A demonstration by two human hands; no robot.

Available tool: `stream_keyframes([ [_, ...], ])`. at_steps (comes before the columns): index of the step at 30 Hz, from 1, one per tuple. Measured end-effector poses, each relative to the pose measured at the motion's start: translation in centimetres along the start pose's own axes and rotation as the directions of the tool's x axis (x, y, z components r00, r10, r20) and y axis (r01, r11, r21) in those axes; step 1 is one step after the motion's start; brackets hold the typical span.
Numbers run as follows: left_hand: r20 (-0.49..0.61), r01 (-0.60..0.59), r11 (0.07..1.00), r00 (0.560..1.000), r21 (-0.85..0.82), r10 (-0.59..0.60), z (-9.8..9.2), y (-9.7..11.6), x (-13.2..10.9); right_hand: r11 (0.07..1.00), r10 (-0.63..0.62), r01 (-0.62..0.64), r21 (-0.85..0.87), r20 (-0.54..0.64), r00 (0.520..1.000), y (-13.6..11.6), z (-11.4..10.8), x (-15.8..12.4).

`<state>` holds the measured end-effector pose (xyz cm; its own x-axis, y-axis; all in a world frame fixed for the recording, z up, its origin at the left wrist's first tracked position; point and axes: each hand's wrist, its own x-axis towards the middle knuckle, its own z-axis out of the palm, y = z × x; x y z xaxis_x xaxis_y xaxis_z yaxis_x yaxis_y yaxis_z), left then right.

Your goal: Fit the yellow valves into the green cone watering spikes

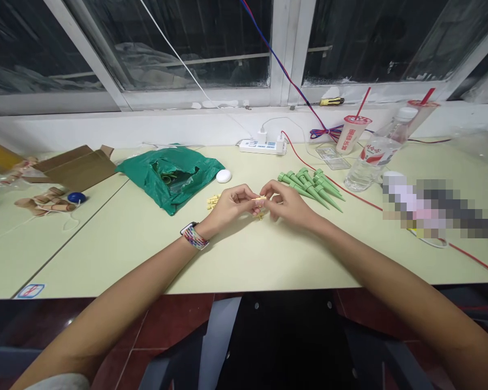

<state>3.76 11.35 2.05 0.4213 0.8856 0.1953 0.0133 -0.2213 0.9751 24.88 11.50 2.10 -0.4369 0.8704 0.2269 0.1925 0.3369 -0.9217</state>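
My left hand [236, 203] and my right hand [287, 203] meet over the middle of the table, fingertips pinched together on a small pale yellow piece [260, 199]. Fingers cover much of it, so its exact kind does not show. Just below lies another yellow bit [261, 216], close to the fingertips. Left of my left hand, several small yellow pieces [212, 202] lie in a group, partly hidden by the hand. Beyond my right hand is a pile of green pointed plastic spikes [312, 187] with wider capped ends.
A torn green plastic bag [174, 170] and a white round object [223, 176] lie at back left. Behind stands a power strip [262, 146] with a red cable. At right are a water bottle [376, 154] and a paper cup [353, 134]. Wooden pieces [46, 203] lie far left.
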Motion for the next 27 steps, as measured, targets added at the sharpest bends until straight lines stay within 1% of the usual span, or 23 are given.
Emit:
stream_keyframes([
  [3, 0.006, -0.004, 1.000, 1.000, 0.003, 0.004, 0.09, 0.13, -0.07, 0.998, 0.041, -0.042, 0.038, 0.028, 0.999, 0.11, 0.05, 0.04],
  [5, 0.000, 0.009, 1.000, 1.000, 0.014, -0.009, 0.20, 0.37, -0.14, 0.999, 0.021, -0.022, 0.027, 0.025, 0.999, 0.17, 0.02, 0.10],
  [6, -0.007, 0.017, 1.000, 1.000, 0.018, -0.016, 0.26, 0.49, -0.16, 1.000, -0.009, 0.009, -0.004, 0.008, 1.000, 0.18, -0.02, 0.13],
  [8, -0.014, 0.033, 0.999, 0.999, 0.012, -0.033, 0.37, 0.60, -0.16, 0.988, -0.106, 0.101, -0.119, -0.032, 0.994, 0.18, -0.12, 0.17],
  [11, -0.004, 0.062, 0.994, 0.998, -0.093, -0.063, 0.41, 0.43, -0.04, 0.932, -0.257, 0.233, -0.278, -0.055, 0.965, 0.18, -0.29, 0.17],
  [14, 0.031, 0.132, 0.962, 0.991, -0.238, -0.128, 0.31, 0.21, 0.08, 0.901, -0.322, 0.291, -0.322, -0.045, 0.946, 0.25, -0.41, 0.06],
  [17, 0.063, 0.186, 0.944, 0.983, -0.273, -0.175, 0.26, 0.25, 0.10, 0.888, -0.364, 0.334, -0.318, -0.038, 0.931, 0.29, -0.41, -0.07],
  [19, 0.055, 0.185, 0.952, 0.983, -0.243, -0.177, 0.28, 0.32, 0.08, 0.882, -0.385, 0.354, -0.310, -0.042, 0.922, 0.28, -0.34, -0.15],
  [22, -0.015, 0.166, 0.981, 0.986, -0.104, -0.168, 0.32, 0.25, 0.04, 0.880, -0.396, 0.360, -0.309, -0.059, 0.917, 0.28, -0.19, -0.25],
  [24, -0.071, 0.153, 0.988, 0.986, 0.006, -0.152, 0.31, 0.14, 0.03, 0.884, -0.385, 0.345, -0.316, -0.072, 0.920, 0.32, -0.14, -0.28],
  [27, -0.103, 0.122, 0.987, 0.989, 0.106, -0.111, 0.29, 0.06, 0.06, 0.896, -0.347, 0.305, -0.322, -0.079, 0.935, 0.40, -0.23, -0.24],
])
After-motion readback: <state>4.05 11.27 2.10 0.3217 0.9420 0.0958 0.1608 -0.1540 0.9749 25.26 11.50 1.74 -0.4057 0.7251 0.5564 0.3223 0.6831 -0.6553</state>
